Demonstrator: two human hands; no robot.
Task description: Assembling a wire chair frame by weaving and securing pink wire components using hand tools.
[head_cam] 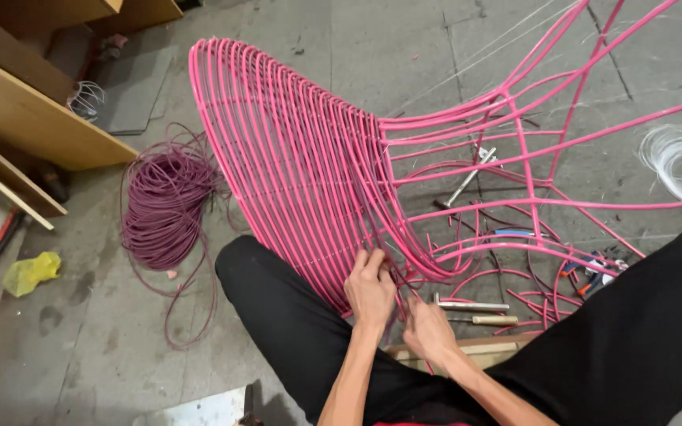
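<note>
Our left hand (370, 288) pinches the pink cords at the lower edge of the pink wire chair frame (317, 158); our right hand (428, 331) is closed on a cord strand just below it. Frame is tipped between our knees, cords running up and away. Dark purple cord coil (166, 201) lies left on the concrete floor (80, 347), 2 hand tools (475, 312) right.

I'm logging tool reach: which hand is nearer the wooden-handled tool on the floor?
Right. The right hand works at the pink frame just left of the wooden-handled tool, nearly beside it. The left hand grips the cords farther left and higher, clearly farther off.
</note>
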